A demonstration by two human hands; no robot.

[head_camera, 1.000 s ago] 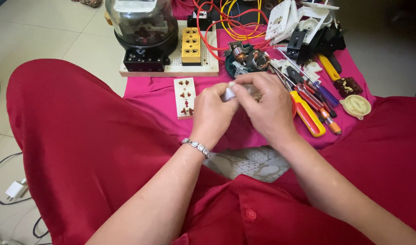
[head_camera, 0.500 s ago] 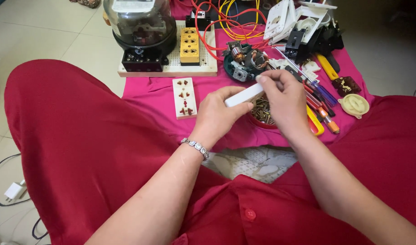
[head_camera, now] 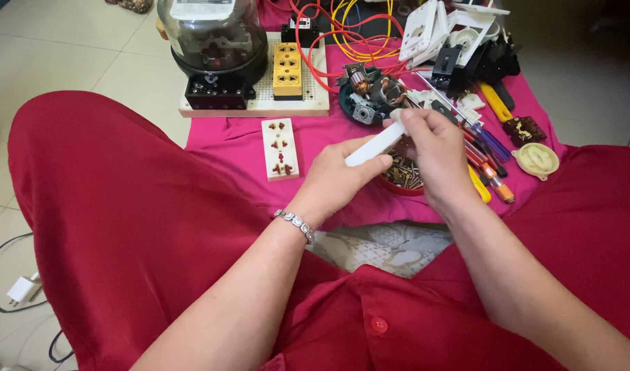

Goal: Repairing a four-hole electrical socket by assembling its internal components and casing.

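Note:
My left hand (head_camera: 339,180) and my right hand (head_camera: 435,154) hold the two ends of a long white plastic piece (head_camera: 374,145) above the pink cloth (head_camera: 222,137). The left thumb and fingers pinch its lower end; the right fingertips grip its upper end. Just under the hands sits a small red dish of screws (head_camera: 399,175). A cream socket plate (head_camera: 280,148) with brown slots lies flat on the cloth to the left of my left hand.
A white board (head_camera: 308,103) at the back carries a glass-domed meter (head_camera: 212,38), a black terminal block and a yellow socket strip (head_camera: 287,69). Red and yellow wires, a small motor (head_camera: 370,93), several screwdrivers (head_camera: 490,168), white and black plastic parts and a cream round cap (head_camera: 534,159) lie right.
The hands were close together around a small white end. They have drawn apart, showing the long white piece held between them, and the right hand has risen toward the motor.

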